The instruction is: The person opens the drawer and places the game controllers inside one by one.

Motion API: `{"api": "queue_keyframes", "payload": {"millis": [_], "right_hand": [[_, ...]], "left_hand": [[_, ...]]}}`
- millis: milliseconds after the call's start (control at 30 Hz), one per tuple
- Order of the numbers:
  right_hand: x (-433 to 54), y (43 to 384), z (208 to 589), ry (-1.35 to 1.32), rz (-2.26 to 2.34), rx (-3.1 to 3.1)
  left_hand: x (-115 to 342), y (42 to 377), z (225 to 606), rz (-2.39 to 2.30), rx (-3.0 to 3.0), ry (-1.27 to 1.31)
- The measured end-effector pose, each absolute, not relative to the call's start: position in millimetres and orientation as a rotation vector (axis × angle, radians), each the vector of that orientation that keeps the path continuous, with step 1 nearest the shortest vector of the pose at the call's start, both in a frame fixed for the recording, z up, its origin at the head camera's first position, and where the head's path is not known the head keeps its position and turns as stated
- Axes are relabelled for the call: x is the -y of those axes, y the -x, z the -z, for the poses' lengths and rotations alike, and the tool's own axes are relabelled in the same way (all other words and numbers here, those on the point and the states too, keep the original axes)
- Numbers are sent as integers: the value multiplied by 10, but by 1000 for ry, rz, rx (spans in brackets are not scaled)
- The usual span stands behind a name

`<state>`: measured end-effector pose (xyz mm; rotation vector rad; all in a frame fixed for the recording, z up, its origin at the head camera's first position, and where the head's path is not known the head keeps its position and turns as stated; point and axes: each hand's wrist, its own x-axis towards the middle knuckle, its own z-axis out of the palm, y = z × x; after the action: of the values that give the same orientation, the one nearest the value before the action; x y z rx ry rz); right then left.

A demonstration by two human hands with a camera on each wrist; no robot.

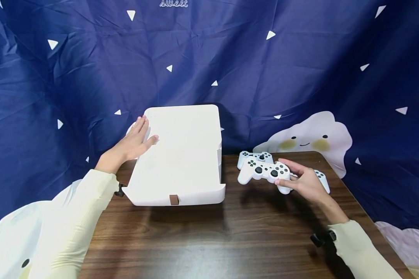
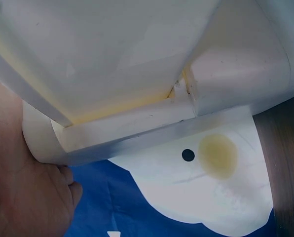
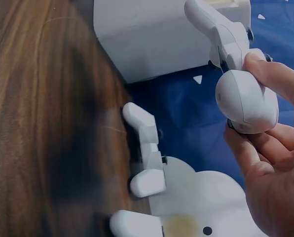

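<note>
A white game controller is in my right hand, held above the table by its right end between thumb and fingers. The right wrist view shows this held controller from its end. Behind it on the table lies a second white controller, partly covered. A third controller is mostly hidden by the right hand. My left hand rests on the left edge of a white box, fingers extended. The box has a pulled-out front with a brown tab.
The dark wooden table runs beneath everything. A navy cloth with white triangles and cloud faces hangs behind and at both sides. At the right, the table edge slants down toward the front.
</note>
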<state>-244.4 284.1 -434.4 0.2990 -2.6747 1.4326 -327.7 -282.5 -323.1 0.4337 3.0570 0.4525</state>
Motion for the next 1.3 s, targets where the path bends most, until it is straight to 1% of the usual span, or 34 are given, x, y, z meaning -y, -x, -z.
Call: {"api": "queue_keyframes", "payload": {"millis": [233, 567, 767, 967, 1300], "right_hand": [[-2818, 2421, 4168, -285, -1437, 2653], [-2740, 2425, 3923, -378, -1595, 2541], [-2673, 2416, 3766, -360, -1571, 2552], [-2580, 2403, 3580, -305, -1587, 2570], [-2373, 2417, 3247, -384, -1658, 2534]], "left_hand": [[2823, 3268, 3229, -459, -3051, -437], [2829, 3265, 3220, -446, -3051, -441], [2832, 3261, 3228, -459, -3049, -448], [2820, 3273, 3229, -449, -3056, -496], [2809, 3276, 3223, -392, -3059, -499]]}}
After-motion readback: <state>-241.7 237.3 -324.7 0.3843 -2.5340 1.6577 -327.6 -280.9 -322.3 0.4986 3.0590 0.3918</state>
